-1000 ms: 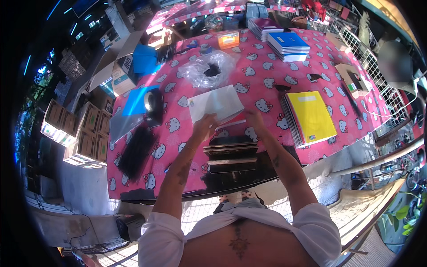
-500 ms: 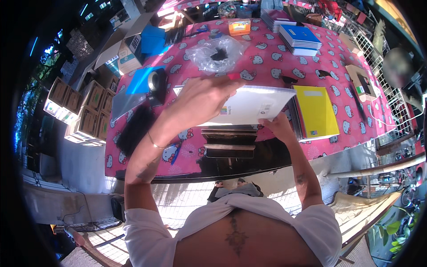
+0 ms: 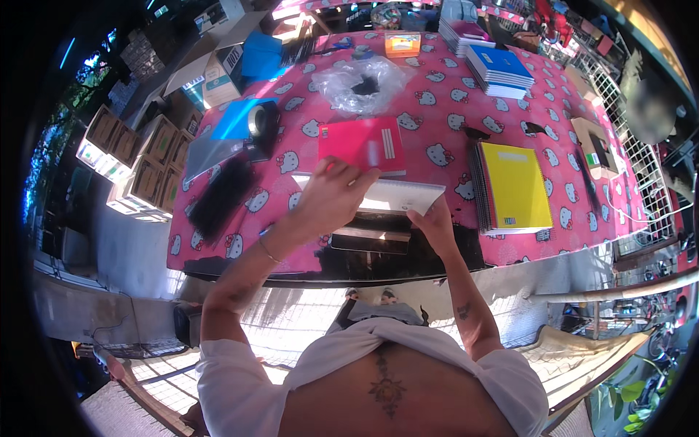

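Observation:
My left hand (image 3: pixel 331 195) grips the upper left part of a white spiral notebook (image 3: pixel 399 197), fingers curled over its top edge. My right hand (image 3: pixel 435 222) holds the same notebook at its lower right edge. The notebook hangs tilted just above a dark stack (image 3: pixel 371 242) at the near table edge. A red notebook (image 3: pixel 362 143) lies flat on the pink patterned tablecloth (image 3: pixel 437 116) just beyond the white one.
A stack of yellow spiral notebooks (image 3: pixel 515 186) lies to the right. Blue notebooks (image 3: pixel 499 70), a crumpled plastic bag (image 3: pixel 362 81) and an orange box (image 3: pixel 402 44) sit farther back. A black tape roll (image 3: pixel 260 121) and black bundle (image 3: pixel 220 198) lie left. Cardboard boxes (image 3: pixel 138 156) stand beside the table.
The white notebook came down from a raised position toward the near table edge. My left arm swung across and back. The red notebook now shows on the cloth.

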Demonstrator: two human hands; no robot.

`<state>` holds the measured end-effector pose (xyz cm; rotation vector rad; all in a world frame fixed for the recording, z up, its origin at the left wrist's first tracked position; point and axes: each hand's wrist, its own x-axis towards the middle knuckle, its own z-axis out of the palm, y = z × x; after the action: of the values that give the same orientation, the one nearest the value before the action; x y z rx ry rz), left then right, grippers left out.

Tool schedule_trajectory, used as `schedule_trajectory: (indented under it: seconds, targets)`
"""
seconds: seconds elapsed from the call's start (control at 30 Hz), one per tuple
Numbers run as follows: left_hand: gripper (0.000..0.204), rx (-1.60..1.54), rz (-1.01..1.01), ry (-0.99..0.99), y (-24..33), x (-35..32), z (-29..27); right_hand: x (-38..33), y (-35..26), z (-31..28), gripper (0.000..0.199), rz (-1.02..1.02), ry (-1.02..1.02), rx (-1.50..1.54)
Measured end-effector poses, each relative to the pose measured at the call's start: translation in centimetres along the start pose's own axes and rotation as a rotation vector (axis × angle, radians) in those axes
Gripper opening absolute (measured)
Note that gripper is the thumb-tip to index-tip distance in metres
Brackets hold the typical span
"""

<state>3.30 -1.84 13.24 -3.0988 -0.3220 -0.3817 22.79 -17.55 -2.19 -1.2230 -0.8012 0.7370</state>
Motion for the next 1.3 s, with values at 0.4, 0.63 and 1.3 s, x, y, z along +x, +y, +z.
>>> schedule_trajectory:
  seconds: [0.4, 0.63, 1.3]
  targets:
    - [0.053, -1.104, -0.810, 0.610, -5.9, -12.0, 17.9, -0.4, 5.7, 1.9, 0.059, -0.039, 0.149, -0.033]
    - [0.021, 0.110, -0.918, 0.273, -23.8, -19.3, 17.7, -0.7, -1.5, 4.2, 0.058, -0.100, 0.319, 0.026]
    - [0.020, -0.662, -0.504, 0.656, -7.6, -10.4, 6.0, 6.1, -5.4, 18.8, 0.008, -0.663, -0.118, -1.007]
